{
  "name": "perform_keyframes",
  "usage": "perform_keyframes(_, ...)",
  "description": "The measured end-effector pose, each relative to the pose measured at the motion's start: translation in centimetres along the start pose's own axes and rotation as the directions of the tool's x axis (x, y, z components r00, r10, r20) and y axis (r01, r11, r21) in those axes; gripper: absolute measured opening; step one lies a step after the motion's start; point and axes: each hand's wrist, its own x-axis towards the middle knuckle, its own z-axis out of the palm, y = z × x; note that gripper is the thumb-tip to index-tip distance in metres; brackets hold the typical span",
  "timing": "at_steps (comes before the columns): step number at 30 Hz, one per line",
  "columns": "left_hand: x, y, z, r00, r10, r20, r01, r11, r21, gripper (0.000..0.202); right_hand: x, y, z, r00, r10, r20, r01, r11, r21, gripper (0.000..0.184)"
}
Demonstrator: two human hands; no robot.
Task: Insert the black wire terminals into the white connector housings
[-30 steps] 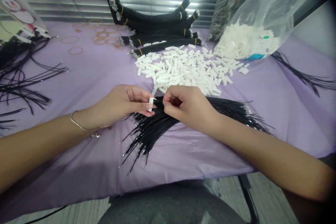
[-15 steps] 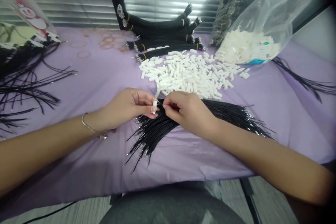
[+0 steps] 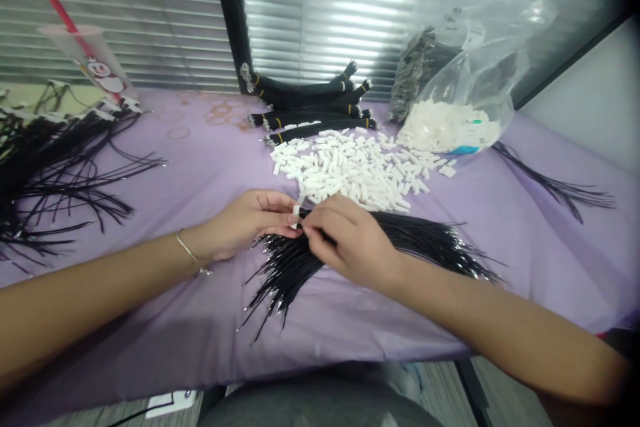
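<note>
Between the thumb and fingertips of my left hand [image 3: 260,217] is a small white plastic connector housing [image 3: 296,215], held upright. My right hand [image 3: 350,237] is pinched right beside it, its fingertips meeting the housing's right side. A thin dark wire end seems to be in that pinch, mostly covered by the fingers. Under both hands lies a fanned bundle of black wires [image 3: 295,273] with shiny metal terminals at the ends. Just beyond them spreads a loose heap of white connector housings [image 3: 345,167].
Tied bundles of black wires [image 3: 310,93] lie at the back by the blinds. A clear bag of white parts [image 3: 450,123] stands back right. Left are wired connectors [image 3: 65,140], a cup with a red straw [image 3: 103,67] and rubber bands [image 3: 223,110]. Purple cloth [image 3: 200,173] covers the table.
My right fingertips have come leftward to the white housing, closing the small gap between the hands. The view has tilted upward, showing more of the cup.
</note>
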Motion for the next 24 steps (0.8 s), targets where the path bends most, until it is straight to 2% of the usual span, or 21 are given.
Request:
perform_keyframes(3, -0.1, 0.1, -0.1, 0.999, 0.005, -0.042, -0.01, 0.992, -0.122, 0.013, -0.3, -1.3, 0.0, 0.987, -0.156, -0.036, 0.152, 0.983, -0.107, 0.017)
perform_keyframes(6, -0.2, 0.3, -0.1, 0.997, -0.005, -0.072, -0.009, 0.983, -0.186, 0.01, -0.7, -2.1, 0.4, 0.98, -0.199, -0.009, 0.195, 0.97, -0.147, 0.019)
perform_keyframes(9, -0.1, 0.3, -0.1, 0.997, 0.017, -0.079, -0.033, 0.978, -0.208, 0.008, -0.8, -2.0, 1.3, 0.982, -0.111, 0.151, 0.122, 0.99, -0.069, 0.027)
perform_keyframes(12, 0.0, 0.1, 0.0, 0.989, 0.068, -0.134, -0.098, 0.968, -0.232, 0.008, -1.0, -1.6, 2.0, 0.963, 0.0, 0.269, 0.044, 0.987, -0.157, 0.05)
perform_keyframes(17, 0.2, 0.0, 0.1, 0.98, 0.104, -0.172, -0.147, 0.955, -0.259, 0.007, -1.3, -1.8, 1.9, 0.937, 0.11, 0.331, -0.024, 0.967, -0.255, 0.073)
perform_keyframes(21, 0.3, 0.0, -0.3, 0.981, 0.118, -0.154, -0.156, 0.953, -0.261, 0.007, -1.3, -1.7, 1.6, 0.922, 0.084, 0.377, 0.014, 0.968, -0.249, 0.088)
perform_keyframes(24, 0.3, 0.1, -0.5, 0.984, 0.135, -0.121, -0.166, 0.939, -0.303, 0.007, -1.3, -1.2, 1.6, 0.919, 0.113, 0.378, -0.018, 0.969, -0.247, 0.093)
